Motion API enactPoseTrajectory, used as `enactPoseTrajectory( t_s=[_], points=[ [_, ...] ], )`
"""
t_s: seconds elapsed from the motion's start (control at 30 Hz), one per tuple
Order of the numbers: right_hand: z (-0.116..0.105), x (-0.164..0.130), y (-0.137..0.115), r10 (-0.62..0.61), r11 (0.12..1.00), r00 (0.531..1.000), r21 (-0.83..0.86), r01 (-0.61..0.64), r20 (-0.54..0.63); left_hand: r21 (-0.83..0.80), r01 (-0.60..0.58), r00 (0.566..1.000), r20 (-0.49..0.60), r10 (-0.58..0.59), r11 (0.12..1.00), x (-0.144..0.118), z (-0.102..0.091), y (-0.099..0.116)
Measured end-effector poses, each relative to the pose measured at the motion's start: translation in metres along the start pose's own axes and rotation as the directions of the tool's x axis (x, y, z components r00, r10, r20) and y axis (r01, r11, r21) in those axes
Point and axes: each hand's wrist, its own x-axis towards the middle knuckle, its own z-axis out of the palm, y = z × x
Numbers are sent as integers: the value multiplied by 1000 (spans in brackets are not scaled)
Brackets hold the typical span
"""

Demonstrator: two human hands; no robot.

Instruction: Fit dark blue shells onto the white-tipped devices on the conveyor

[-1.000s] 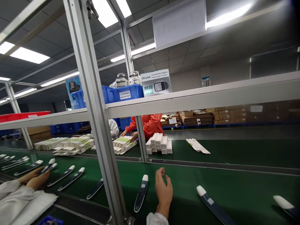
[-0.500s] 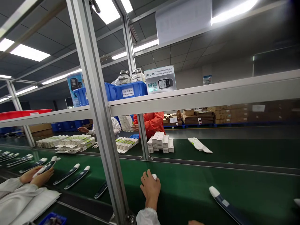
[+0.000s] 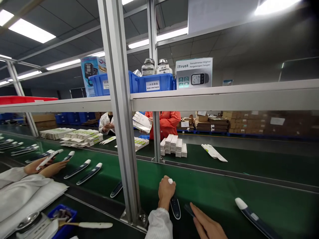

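My left hand [image 3: 166,191] is closed around a curved handheld device with a dark blue body [image 3: 175,208] and a white tip. The tip shows above my fingers, and the lower body sticks out below my hand over the green conveyor belt [image 3: 211,186]. At the lower middle, my right hand [image 3: 208,223] has its fingers close together at a small dark piece [image 3: 189,209], partly hidden by them. A similar white-tipped device [image 3: 254,215] lies on the belt to the right. Another dark device [image 3: 116,190] lies left, partly behind the metal post.
The metal post [image 3: 122,132] stands left of my hands. A white shelf [image 3: 211,99] crosses above, bearing blue bins [image 3: 156,79] and a monitor box [image 3: 194,73]. Small white boxes [image 3: 171,144] stand beyond the belt. A co-worker's hands [image 3: 47,165] hold a device at left.
My right hand has come into view from the bottom edge with the dark piece. My left hand has turned, exposing the device's lower body. The view has shifted left and down.
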Motion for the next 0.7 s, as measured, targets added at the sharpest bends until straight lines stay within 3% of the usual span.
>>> enactPoseTrajectory(
  t_s=[0.13,0.23,0.33,0.5,0.7],
  points=[
    [19,23,-36,99,979,990,-188,-78,103,-29,-20,999,25,21,999,1,7,0],
    [32,27,-48,150,936,981,-337,-100,124,-30,-44,997,58,45,999,1,10,3],
    [34,20,-44,133,909,985,-409,-79,106,-32,-58,994,93,61,998,0,12,8],
    [19,9,-36,147,857,982,-511,-68,116,-26,-57,988,139,60,998,-2,16,19],
    [9,14,-32,179,834,979,-543,-98,99,30,-101,980,175,94,994,-10,28,31]
  ],
)
